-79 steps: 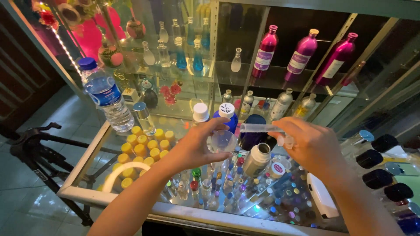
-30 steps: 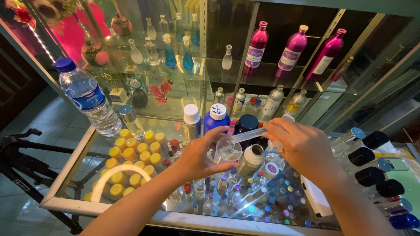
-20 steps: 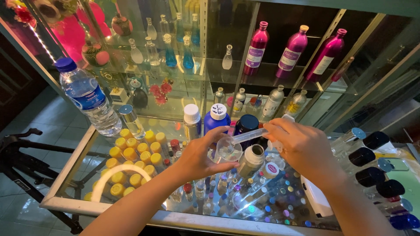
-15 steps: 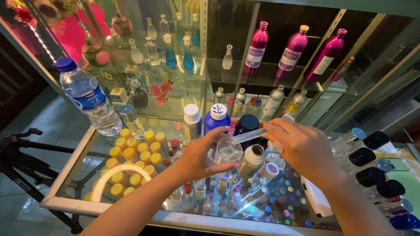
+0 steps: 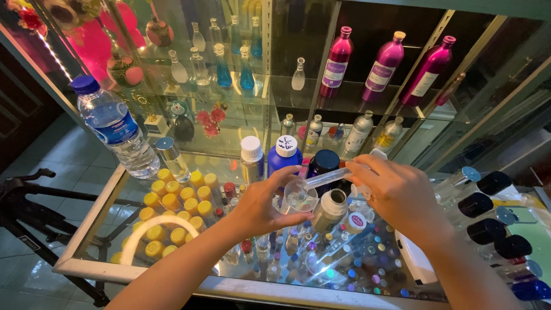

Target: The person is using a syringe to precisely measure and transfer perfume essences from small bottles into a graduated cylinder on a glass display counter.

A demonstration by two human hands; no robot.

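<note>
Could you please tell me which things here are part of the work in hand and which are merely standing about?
In hand:
left hand holding small clear cup
right hand holding syringe

Standing about:
water bottle
three magenta bottles
yellow caps

Labelled bottles on the glass counter and cabinet shelves

Three magenta bottles (image 5: 383, 66) stand in a row on the dark upper shelf, each with a pale oblong label slanting across its body. At the far left of the counter (image 5: 80, 265) a clear water bottle (image 5: 113, 127) with a blue cap wears a blue wrap-around label. Just behind the hands, a blue bottle (image 5: 282, 156) has a white cap with dark handwriting on top. Small silver bottles (image 5: 360, 131) on the lower shelf carry pale labels too small to make out. A white jar lid (image 5: 356, 221) near the right hand (image 5: 396, 195) has a round purple sticker.
</note>
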